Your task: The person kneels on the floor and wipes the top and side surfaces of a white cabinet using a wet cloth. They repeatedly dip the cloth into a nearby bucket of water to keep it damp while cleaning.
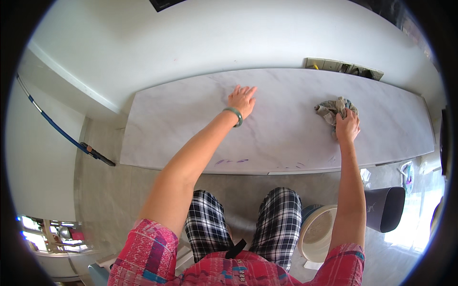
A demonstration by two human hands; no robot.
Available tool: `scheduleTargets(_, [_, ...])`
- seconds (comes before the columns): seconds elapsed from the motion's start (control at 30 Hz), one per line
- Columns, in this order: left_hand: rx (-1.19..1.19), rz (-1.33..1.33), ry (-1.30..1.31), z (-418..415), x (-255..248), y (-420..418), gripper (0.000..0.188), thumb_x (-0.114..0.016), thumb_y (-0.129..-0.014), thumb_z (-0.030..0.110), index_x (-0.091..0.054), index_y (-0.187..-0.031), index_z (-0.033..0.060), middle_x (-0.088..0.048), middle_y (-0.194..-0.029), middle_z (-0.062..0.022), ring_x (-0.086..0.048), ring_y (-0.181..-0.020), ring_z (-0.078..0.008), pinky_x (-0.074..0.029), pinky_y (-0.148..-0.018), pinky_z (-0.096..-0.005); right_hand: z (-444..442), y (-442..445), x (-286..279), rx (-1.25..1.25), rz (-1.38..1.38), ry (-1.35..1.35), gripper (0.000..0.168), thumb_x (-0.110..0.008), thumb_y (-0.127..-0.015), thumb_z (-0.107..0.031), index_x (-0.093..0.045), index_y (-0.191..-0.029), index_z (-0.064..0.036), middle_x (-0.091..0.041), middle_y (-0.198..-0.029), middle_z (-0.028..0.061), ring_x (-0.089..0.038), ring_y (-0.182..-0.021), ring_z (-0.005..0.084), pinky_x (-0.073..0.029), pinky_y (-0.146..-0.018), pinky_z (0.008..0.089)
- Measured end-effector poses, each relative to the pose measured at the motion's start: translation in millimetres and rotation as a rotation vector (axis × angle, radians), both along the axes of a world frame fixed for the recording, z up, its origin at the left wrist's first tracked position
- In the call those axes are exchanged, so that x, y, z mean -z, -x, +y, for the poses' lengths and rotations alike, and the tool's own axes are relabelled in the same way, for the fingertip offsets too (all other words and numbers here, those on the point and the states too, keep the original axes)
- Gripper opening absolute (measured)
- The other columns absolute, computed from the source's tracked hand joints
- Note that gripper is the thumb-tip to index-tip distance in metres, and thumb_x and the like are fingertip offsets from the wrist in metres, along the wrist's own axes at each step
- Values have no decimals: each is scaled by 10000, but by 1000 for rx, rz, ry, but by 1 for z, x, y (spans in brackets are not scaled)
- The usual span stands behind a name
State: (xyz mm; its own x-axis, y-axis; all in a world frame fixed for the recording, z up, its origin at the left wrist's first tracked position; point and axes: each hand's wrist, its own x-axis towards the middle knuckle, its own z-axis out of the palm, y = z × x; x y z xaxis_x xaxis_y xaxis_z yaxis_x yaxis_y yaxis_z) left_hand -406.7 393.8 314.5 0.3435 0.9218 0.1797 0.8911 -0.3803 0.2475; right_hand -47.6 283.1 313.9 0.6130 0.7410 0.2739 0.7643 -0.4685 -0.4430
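Note:
Before me lies a long, low cabinet top with a grey-white marble pattern (286, 143). My left hand (242, 102), with a green bangle at its wrist, rests on its middle with the fingers apart and nothing held. Farther right, my right hand (347, 125) grips a crumpled, greyish patterned cloth (327, 109) against the surface. Purple marks (232, 161) run along the near edge of the top, and fainter ones are near my right forearm.
Wall sockets (331, 65) sit behind the top. A round bucket (315, 236) and a dark bin (384, 209) stand on the floor at right. At left, a blue-handled floor tool (64, 132) leans on the wall. The lower edge of a dark screen (164, 4) shows above.

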Motion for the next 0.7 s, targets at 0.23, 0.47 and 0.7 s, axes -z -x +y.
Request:
scheduleTargets(0.23, [-15,-24,29,40,31,-17,398,-610,-875,427,-576,-1236,264,-400,-1364,-31,-333,-1302,-222,-268,-1061,-441,22,-17,18,9,-9,10,455,-571,-820,-335,-590,-1235,-149,-522,-1324,59,-406,-1283,264,-315,-1043,452])
scheduleTargets(0.47, [-21,-85,70,39,26,-18,382,-684,-831,391,-590,-1169,242,-431,-1327,-25,-370,-1278,-208,-286,-1051,-436,23,-22,20,12,0,49,469,-579,-826,-346,-579,-1255,-156,-506,-1346,60,-395,-1295,261,-304,-1055,444])
scheduleTargets(0.7, [-27,-79,136,32,19,-23,424,-648,-853,411,-574,-1202,182,-413,-1383,-35,-289,-1344,-220,-213,-1103,-420,23,-22,28,16,-6,44,467,-586,-827,-356,-584,-1249,-158,-514,-1339,64,-404,-1289,264,-314,-1049,451])
